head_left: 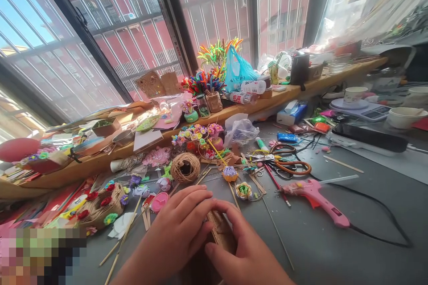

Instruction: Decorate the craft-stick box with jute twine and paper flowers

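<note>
My left hand and my right hand meet at the bottom middle, fingers curved over a brown, box-like piece that looks like cardboard. Much of that piece is hidden beneath my fingers, so its full shape cannot be told. Just beyond my fingertips lie a ball of brown twine, a purple-and-orange paper flower and a green-and-cream rosette. A round pink lid-like disc is close to my left knuckles.
On the grey table to the right, a pink hot glue gun trails a black cord. Orange-handled scissors and a red pencil lie behind it. At left stands a flower-decorated cardboard piece. A crowded wooden ledge runs under the window.
</note>
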